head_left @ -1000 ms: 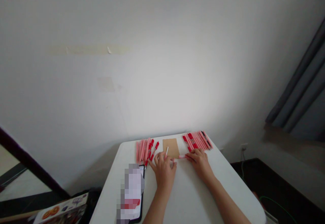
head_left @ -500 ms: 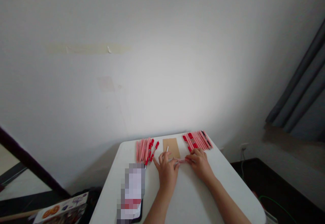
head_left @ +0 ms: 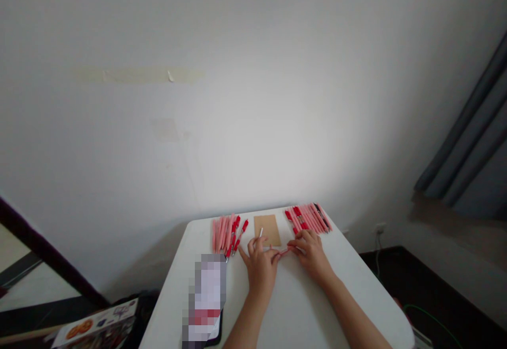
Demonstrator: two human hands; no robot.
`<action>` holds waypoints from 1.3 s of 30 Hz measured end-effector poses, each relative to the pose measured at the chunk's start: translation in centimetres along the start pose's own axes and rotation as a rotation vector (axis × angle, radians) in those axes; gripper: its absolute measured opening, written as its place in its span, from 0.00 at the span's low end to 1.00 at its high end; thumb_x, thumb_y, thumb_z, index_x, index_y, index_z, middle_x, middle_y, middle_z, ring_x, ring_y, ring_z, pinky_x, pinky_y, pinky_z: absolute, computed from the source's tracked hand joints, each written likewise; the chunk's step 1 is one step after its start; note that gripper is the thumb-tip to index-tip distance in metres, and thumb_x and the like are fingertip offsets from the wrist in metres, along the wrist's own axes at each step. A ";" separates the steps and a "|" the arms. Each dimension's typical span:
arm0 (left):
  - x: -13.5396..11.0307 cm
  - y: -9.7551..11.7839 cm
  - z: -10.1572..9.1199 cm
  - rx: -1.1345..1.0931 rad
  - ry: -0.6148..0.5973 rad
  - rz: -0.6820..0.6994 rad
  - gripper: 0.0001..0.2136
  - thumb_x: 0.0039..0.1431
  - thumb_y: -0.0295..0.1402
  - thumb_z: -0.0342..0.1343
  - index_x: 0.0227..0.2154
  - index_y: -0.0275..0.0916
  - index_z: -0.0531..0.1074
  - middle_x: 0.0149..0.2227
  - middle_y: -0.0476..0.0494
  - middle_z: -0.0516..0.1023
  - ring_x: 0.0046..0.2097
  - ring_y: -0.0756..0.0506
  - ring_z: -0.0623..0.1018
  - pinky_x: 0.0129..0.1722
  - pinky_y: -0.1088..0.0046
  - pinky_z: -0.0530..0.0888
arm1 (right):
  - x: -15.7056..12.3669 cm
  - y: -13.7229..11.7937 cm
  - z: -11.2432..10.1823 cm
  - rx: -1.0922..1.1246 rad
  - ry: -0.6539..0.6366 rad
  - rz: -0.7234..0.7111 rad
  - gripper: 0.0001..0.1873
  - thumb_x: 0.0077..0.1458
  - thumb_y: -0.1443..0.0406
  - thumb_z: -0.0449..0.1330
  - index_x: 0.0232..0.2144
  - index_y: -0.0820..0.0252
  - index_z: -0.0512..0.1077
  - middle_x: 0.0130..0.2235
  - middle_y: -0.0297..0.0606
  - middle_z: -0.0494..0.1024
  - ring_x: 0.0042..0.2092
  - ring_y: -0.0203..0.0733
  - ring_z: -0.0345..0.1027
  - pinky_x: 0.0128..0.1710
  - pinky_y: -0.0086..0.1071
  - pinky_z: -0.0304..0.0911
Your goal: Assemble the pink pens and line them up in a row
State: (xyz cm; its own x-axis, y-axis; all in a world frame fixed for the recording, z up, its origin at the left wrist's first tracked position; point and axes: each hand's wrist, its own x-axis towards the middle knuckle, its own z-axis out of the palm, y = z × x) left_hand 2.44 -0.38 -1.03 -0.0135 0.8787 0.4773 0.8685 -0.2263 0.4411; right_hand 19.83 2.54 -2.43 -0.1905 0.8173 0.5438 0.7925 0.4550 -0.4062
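Between my two hands is a slim pink pen [head_left: 284, 252], low over the table. My left hand [head_left: 261, 267] pinches its left end with thumb and index finger. A thin white stick [head_left: 261, 231] pokes up from the other fingers of that hand; its lower part is hidden. At the pen's right end, my right hand [head_left: 311, 251] has its fingertips closed. Just beyond my hands lies a flat brown card [head_left: 268, 228]. Pink and red pens [head_left: 224, 234] lie in a row to the left, and a second row of pens [head_left: 311, 218] lies behind my right hand.
A phone-like object [head_left: 206, 301], blurred by pixels, lies at the left on the white table [head_left: 312, 317]. The table's far edge meets a pale wall [head_left: 253, 101]. A printed box [head_left: 99, 325] is on the lower left, and a grey curtain [head_left: 471, 143] hangs at the right.
The pink pen has gone from nearly level to slanted, its right end higher. My right fingertips have shifted slightly up and left; my left hand is almost still.
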 end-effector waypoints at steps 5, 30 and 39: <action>0.0 0.0 0.1 0.014 0.001 -0.006 0.04 0.50 0.35 0.61 0.29 0.52 0.78 0.50 0.48 0.73 0.55 0.40 0.64 0.60 0.37 0.42 | 0.1 0.5 0.5 0.067 0.021 -0.027 0.09 0.56 0.64 0.58 0.38 0.48 0.77 0.38 0.39 0.73 0.44 0.46 0.62 0.45 0.40 0.58; 0.0 0.2 -0.2 0.035 -0.030 -0.031 0.04 0.50 0.35 0.60 0.29 0.51 0.79 0.51 0.46 0.72 0.56 0.38 0.63 0.60 0.38 0.42 | 0.3 0.8 0.9 0.405 0.150 0.104 0.14 0.53 0.58 0.60 0.42 0.55 0.74 0.38 0.42 0.74 0.41 0.45 0.68 0.45 0.42 0.64; 0.0 0.2 -0.2 0.023 -0.009 -0.019 0.04 0.49 0.35 0.61 0.28 0.52 0.78 0.49 0.48 0.73 0.55 0.39 0.64 0.60 0.37 0.43 | 0.3 1.1 0.9 0.423 0.149 0.129 0.14 0.53 0.54 0.60 0.37 0.56 0.76 0.36 0.41 0.74 0.41 0.45 0.68 0.45 0.41 0.63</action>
State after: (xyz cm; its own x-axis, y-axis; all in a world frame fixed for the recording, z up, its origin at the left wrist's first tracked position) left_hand 2.51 -0.46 -0.80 -0.0257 0.8863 0.4625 0.8791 -0.2002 0.4325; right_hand 20.15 3.59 -3.42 0.0043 0.8313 0.5559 0.4921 0.4822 -0.7248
